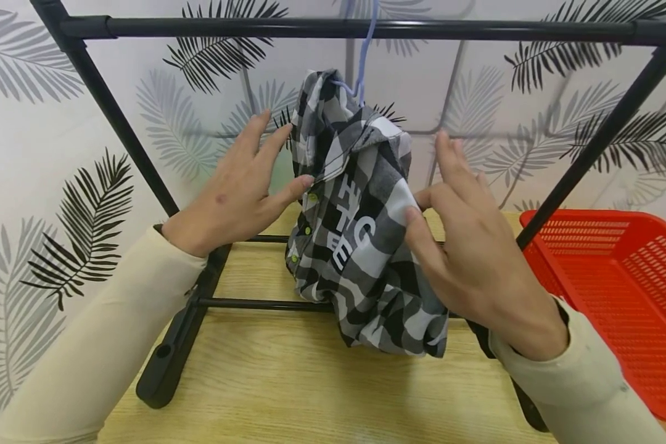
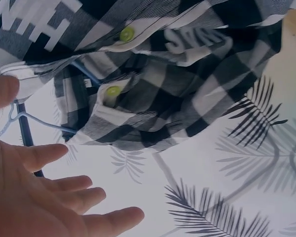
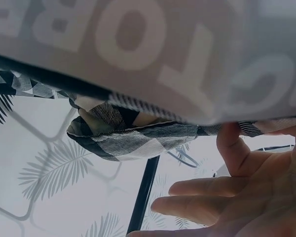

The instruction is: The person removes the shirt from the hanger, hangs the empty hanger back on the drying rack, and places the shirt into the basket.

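The checked shirt (image 1: 361, 228) hangs in mid-view, askew and bunched toward 5 o'clock, on a blue hanger (image 1: 363, 58) rising to 12. We seem to be straightening it; the next move probably calls for easing its front flat. At 10 o'clock our left hand (image 1: 238, 185) is spread, released; at 4, our right hand (image 1: 472, 246) pinches the fabric's edge. The black rack (image 1: 244, 27) frames everything, its lower bars crowding the hem above the tabletop (image 1: 266, 370). A red basket (image 1: 588, 214) sits at 3–4.
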`<state>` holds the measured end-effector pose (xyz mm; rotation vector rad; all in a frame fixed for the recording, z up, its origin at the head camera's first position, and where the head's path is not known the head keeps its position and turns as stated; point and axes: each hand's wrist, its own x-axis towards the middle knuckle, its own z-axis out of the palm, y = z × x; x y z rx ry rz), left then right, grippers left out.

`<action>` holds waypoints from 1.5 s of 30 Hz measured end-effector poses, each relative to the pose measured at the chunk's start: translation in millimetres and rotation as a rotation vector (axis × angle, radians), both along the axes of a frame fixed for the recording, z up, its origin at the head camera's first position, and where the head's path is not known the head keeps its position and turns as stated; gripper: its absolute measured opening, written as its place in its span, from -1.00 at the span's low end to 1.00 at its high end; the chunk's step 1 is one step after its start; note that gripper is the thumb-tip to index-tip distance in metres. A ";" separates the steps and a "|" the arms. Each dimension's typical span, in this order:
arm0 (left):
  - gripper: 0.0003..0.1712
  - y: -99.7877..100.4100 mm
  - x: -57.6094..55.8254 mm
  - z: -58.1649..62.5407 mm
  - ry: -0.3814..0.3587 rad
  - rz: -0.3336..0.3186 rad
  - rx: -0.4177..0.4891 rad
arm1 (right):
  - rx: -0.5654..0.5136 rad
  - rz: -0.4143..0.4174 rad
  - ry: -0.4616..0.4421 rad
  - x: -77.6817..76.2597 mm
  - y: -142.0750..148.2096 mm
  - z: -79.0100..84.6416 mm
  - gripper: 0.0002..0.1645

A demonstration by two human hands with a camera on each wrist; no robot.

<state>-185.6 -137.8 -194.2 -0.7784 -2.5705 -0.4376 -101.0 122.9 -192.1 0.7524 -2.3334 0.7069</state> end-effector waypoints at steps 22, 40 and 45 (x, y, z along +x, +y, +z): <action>-0.39 41.6 -1.1 32.1 0.133 0.025 0.143 | 0.000 0.069 0.054 7.9 0.3 -9.8 -0.93; -0.49 41.6 -1.3 25.0 0.187 -0.012 0.157 | 0.033 0.111 0.096 10.2 -4.3 -25.7 -0.88; -0.51 44.5 -0.8 24.2 0.213 -0.018 0.158 | 0.043 0.110 0.097 10.6 -4.2 -28.7 -0.86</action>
